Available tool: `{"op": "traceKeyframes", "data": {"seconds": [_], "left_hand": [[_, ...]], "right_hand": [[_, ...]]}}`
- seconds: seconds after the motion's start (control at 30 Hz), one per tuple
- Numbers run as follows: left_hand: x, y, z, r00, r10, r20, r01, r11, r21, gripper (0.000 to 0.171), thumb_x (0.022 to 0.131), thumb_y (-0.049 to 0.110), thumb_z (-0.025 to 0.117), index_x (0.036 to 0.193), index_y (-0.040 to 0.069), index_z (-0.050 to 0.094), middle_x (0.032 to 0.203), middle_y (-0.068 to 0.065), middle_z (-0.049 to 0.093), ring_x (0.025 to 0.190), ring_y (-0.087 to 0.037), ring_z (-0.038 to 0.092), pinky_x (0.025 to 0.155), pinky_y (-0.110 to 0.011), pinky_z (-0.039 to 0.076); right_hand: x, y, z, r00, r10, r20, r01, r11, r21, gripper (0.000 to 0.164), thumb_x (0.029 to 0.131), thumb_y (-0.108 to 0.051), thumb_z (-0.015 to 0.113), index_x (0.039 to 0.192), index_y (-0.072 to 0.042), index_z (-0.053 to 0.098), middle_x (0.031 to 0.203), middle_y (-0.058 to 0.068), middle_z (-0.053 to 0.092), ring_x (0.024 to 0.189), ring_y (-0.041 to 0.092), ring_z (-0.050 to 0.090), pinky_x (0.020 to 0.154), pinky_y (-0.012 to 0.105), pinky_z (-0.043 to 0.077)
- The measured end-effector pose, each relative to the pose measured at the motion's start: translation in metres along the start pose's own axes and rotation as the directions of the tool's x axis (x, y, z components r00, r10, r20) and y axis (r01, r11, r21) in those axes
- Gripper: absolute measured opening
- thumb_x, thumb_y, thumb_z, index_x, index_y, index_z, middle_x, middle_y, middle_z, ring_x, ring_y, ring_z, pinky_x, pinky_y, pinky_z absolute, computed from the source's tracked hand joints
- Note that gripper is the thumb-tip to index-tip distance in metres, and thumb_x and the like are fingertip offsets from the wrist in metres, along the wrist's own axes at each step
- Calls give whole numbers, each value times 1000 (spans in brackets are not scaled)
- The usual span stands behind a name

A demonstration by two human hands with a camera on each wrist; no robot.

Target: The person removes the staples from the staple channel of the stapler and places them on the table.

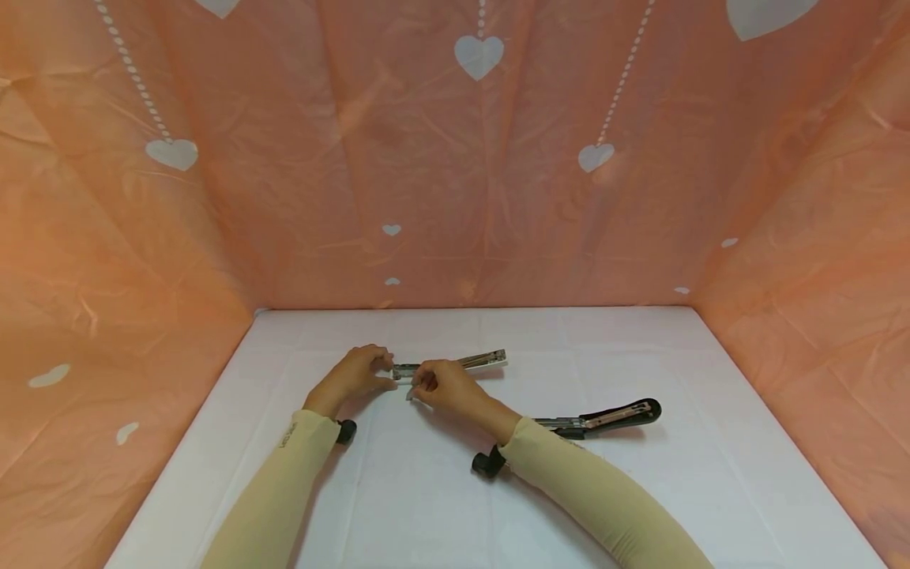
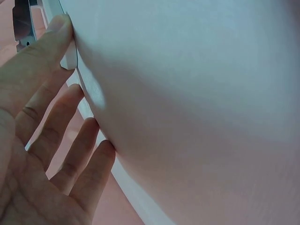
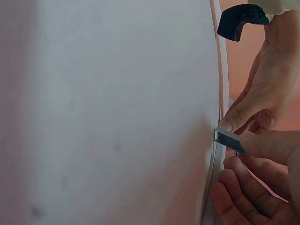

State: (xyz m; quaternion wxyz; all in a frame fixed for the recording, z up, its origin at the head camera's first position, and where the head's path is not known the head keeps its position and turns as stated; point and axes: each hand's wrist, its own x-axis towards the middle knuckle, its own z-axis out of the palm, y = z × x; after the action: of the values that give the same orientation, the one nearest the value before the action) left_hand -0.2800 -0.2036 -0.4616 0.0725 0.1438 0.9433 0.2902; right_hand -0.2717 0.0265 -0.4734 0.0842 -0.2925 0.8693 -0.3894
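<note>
A white stapler (image 1: 490,360) lies opened out at the middle of the table, its metal magazine showing. My left hand (image 1: 353,376) pinches its left end. In the left wrist view the thumb lies on the stapler's white end (image 2: 70,57), the index finger opposite, while the other fingers spread down toward the table. My right hand (image 1: 449,386) is over the stapler's middle and hides part of it. Between right thumb and index finger I pinch a short strip of staples (image 3: 228,141), which points toward the left thumb in the right wrist view.
A black stapler (image 1: 618,416), also opened out, lies to the right, partly behind my right sleeve (image 1: 569,466). The white table (image 1: 412,506) is enclosed by orange curtains (image 1: 455,174) with white hearts at the back and sides.
</note>
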Motion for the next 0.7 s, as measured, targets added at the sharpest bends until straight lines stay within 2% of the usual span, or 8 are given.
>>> {"op": "traceKeyframes", "data": {"seconds": [0.33, 0.47, 0.7], "left_hand": [[-2, 1, 0, 1000, -5, 9, 5, 1000, -6, 27, 90, 14, 88, 109, 3, 72, 127, -18, 69, 127, -43, 60, 110, -58, 48], [-2, 1, 0, 1000, -8, 8, 8, 1000, -12, 27, 91, 15, 88, 110, 3, 72, 127, -17, 69, 128, -42, 59, 112, -58, 46], [-1, 2, 0, 1000, -21, 14, 21, 1000, -8, 26, 92, 15, 86, 111, 4, 72, 130, -18, 69, 130, -43, 58, 114, -59, 45]], "right_hand": [[-4, 2, -2, 999, 39, 24, -39, 999, -13, 9, 98, -9, 78, 107, -7, 76, 92, 1, 72, 82, 9, 64, 75, 24, 55], [-5, 3, -3, 999, 32, 35, -30, 998, -49, 10, 99, -8, 77, 109, -7, 75, 94, 0, 72, 84, 9, 63, 76, 25, 55], [-7, 0, -7, 998, 8, 60, 0, 991, -135, 4, 100, -9, 76, 103, -7, 74, 87, -1, 66, 79, 10, 57, 72, 26, 51]]}}
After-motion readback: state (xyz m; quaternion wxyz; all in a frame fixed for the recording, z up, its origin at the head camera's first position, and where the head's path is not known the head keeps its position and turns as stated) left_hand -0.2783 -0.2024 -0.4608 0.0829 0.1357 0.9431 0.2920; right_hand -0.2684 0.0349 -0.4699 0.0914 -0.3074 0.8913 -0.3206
